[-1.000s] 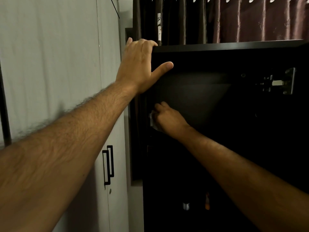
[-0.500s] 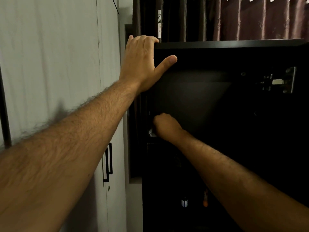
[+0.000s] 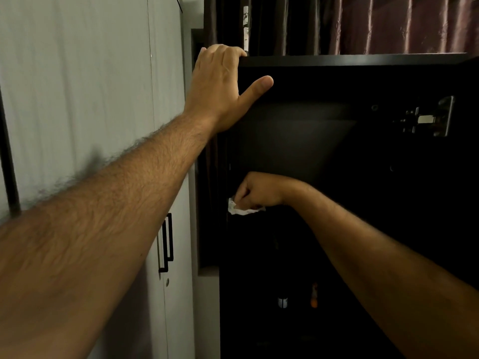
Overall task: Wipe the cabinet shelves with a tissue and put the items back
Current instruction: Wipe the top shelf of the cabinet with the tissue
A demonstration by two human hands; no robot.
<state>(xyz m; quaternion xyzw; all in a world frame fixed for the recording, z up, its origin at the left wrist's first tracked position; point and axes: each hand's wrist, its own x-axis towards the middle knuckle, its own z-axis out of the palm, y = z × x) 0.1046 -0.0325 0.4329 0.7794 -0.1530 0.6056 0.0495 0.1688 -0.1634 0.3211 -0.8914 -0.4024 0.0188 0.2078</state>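
One tissue point(image 3: 237, 208), two small bottles point(image 3: 282, 301) point(image 3: 314, 296), one hinge point(image 3: 430, 117), two hands point(image 3: 220, 84) point(image 3: 259, 190).

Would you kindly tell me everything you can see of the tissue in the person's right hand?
The tissue is a small white wad, crumpled and creased, looking like thin paper. Only part of it shows, poking out below and to the left of the right hand, whose curled fingers grip it from above. It sits inside the dark cabinet, near the left inner wall, at about the level of a shelf edge. The shadow hides whether it actually presses on the shelf or the wall.
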